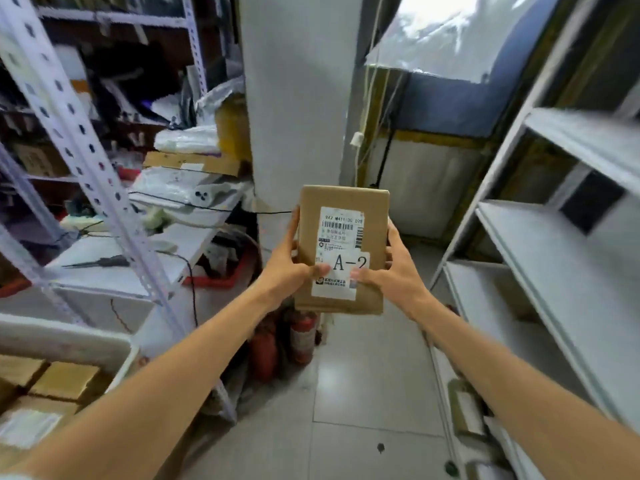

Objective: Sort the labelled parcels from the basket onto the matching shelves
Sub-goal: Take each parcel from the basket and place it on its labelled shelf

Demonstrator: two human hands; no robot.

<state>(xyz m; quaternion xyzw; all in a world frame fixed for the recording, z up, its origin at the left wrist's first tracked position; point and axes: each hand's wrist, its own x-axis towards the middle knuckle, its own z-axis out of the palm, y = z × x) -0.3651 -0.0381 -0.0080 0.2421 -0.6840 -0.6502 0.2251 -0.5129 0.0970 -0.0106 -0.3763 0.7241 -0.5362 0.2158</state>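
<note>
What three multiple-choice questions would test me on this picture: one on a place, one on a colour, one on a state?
1. Where do the fire extinguishers stand?
A. Hung from the ceiling
B. On the floor beside the white pillar
C. On a chair

2. What colour is the parcel being held up?
A. Brown
B. Blue
C. Green

3. How is the parcel held?
A. It lies loose on the ground
B. One hand alone carries it
C. Both hands grip it

Answers:
1 B: the red cylinders sit on the tiles at the pillar's foot.
2 A: it is plain brown cardboard with white labels, one reading A-2.
3 C: the left hand and right hand clasp its two sides, thumbs on the front.
</note>
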